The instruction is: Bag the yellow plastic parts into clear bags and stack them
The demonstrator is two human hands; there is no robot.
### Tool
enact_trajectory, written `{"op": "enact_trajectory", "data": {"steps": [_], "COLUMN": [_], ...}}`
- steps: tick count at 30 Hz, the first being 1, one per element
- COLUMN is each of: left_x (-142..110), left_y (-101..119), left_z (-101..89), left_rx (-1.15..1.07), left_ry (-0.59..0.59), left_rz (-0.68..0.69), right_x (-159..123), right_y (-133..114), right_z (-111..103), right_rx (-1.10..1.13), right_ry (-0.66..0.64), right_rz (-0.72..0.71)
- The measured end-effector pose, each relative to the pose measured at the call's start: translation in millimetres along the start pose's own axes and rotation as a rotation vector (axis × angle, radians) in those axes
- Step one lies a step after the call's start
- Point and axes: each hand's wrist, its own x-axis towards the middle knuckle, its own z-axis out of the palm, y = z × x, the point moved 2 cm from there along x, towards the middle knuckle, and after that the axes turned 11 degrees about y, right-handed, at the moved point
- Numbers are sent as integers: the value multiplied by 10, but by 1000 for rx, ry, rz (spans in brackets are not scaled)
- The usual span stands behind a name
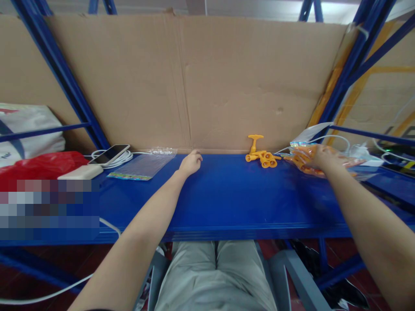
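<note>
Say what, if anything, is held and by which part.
The left hand holds nothing visible. The right hand is at the bag of orange pieces; a grip cannot be told.

Workshop or storeroom, can't tell which: blue metal shelf (220,194), posts (65,77) near back corners, cardboard (227,77) along back edge, reddish floor (19,285).

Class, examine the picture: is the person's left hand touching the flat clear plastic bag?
Apart. In the head view, a strip of blue tabletop shows between the left hand and the clear plastic bag.
</note>
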Motion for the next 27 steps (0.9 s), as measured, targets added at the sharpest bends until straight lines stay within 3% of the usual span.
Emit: {"op": "enact_trajectory", "data": {"steps": [7, 15, 23, 27], "left_x": [-1, -3, -12, -13], "left_y": [13, 54, 78, 73], "left_z": [-10, -51, -48, -48], "left_rx": [13, 15, 19, 28], "left_ry": [-21, -49, -63, -65], "left_rz": [0, -26, -31, -30], "right_x": [-152, -161, -177, -128], "right_y": [-245, -227, -155, -117], "right_z": [-68, -81, -137, -107], "right_rx": [-71, -81, -149, -139], "right_ry": [66, 151, 63, 37], "right_rz": [-2, -140, -295, -299]}}
